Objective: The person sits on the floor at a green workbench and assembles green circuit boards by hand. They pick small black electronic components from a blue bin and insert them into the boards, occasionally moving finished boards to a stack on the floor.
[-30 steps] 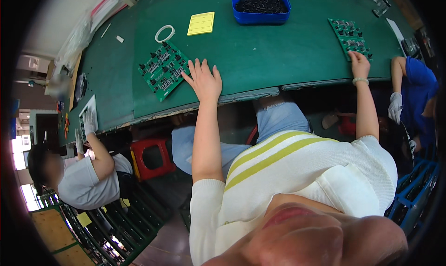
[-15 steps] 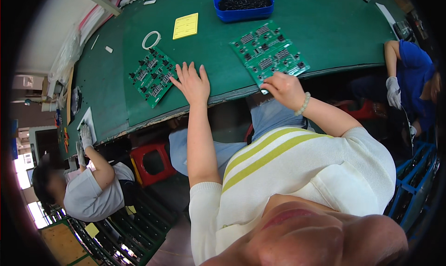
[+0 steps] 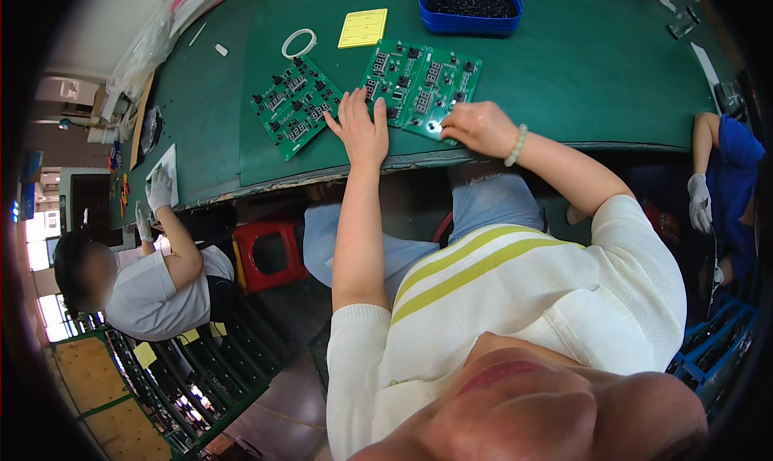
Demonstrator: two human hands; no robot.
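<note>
Two green circuit boards with black buttons and digit displays lie on the green table. The near right corner of the right circuit board (image 3: 411, 78) is pinched between the fingers of my right hand (image 3: 481, 128). My left hand (image 3: 365, 132) is open, its fingers stretched out at the left side of that board. Its thumb points toward the same board, and its outer fingers are close to the left circuit board (image 3: 299, 111). Whether the left fingertips press on either board I cannot tell.
Beyond the boards are a white ring-shaped roll (image 3: 299, 44), a yellow paper label (image 3: 362, 28) and a blue bin (image 3: 469, 22) of small black parts. A gloved co-worker (image 3: 165, 276) sits at the left, another (image 3: 725, 179) at the right. The table's front edge (image 3: 266, 189) runs below my hands.
The right board has turned and moved left, close beside the left board, with my right hand still on its corner. My left hand is now at its left side. The whole view has shifted.
</note>
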